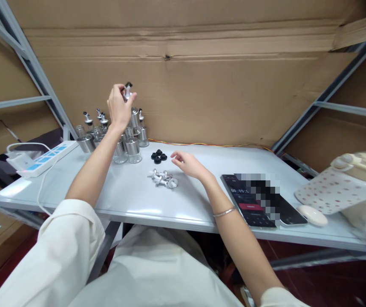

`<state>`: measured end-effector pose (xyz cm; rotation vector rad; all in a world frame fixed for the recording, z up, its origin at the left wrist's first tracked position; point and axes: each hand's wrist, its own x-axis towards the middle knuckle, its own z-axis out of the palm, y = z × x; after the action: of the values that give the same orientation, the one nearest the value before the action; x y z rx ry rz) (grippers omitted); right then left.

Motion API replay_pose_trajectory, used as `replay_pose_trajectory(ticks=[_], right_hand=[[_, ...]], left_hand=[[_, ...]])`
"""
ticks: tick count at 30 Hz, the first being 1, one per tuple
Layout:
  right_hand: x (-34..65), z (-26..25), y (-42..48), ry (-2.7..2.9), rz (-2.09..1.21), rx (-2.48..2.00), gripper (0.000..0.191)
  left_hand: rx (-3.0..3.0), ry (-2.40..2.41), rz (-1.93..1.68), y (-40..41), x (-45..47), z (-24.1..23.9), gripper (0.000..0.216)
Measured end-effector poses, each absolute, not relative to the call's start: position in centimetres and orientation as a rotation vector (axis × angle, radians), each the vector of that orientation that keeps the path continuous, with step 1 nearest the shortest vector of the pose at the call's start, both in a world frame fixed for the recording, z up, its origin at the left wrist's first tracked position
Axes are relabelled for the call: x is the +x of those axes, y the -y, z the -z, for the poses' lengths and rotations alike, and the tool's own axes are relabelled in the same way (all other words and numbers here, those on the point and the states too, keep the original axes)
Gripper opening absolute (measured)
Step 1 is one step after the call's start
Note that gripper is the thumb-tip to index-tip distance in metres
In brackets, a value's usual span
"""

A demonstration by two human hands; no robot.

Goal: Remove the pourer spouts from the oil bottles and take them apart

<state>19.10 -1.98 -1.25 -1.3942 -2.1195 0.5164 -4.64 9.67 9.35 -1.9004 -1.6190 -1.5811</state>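
My left hand [119, 106] is raised over the glass bottles at the back left, closed around a pour spout [128, 90] with a black tip. A metal-sleeved glass bottle [134, 119] shows just below that hand; whether it is joined to the spout I cannot tell. My right hand [187, 164] hovers low over the table with fingers loosely bent and apart, holding nothing. Just left of its fingertips sit several black ring-like caps [157, 158]. Nearer to me lies a small heap of silvery-clear pour spouts [163, 179].
More metal-sleeved bottles [133, 149] stand in a group, some topped with spouts. A power strip [48, 160] with a white cable is at the left. To the right are two phones [245, 200], a white oval object [312, 215] and a dotted jug [332, 187]. Cardboard [202, 98] closes the back.
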Motion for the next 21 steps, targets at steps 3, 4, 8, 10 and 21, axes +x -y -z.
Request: replay_pose_trajectory(ticks=[3,4,8,10,21], right_hand=[[19.1,1.3,1.9,2.062,-0.510,-1.339,0.019],[19.1,1.4,1.8,2.042,-0.498,-1.308,0.019],[19.2,2.0,1.1,1.974,-0.456,-1.189,0.018],[19.2,2.1,1.0,1.950,-0.441,-1.152,0.018],[18.7,1.0,1.7,1.622,-0.563,-0.917,0.040]], left_hand=[[-1.788,1.399,1.816,-7.6,-3.4,-10.3,0.051],[-1.744,1.299,1.924,-6.9,-3.0,-10.4,0.052],[-1.772,0.910,2.318,-4.2,-1.7,-9.7,0.045],[-1.902,0.793,2.385,-2.8,-1.3,-9.0,0.040],[-2.345,1.096,1.915,-0.2,-1.1,-5.9,0.039]])
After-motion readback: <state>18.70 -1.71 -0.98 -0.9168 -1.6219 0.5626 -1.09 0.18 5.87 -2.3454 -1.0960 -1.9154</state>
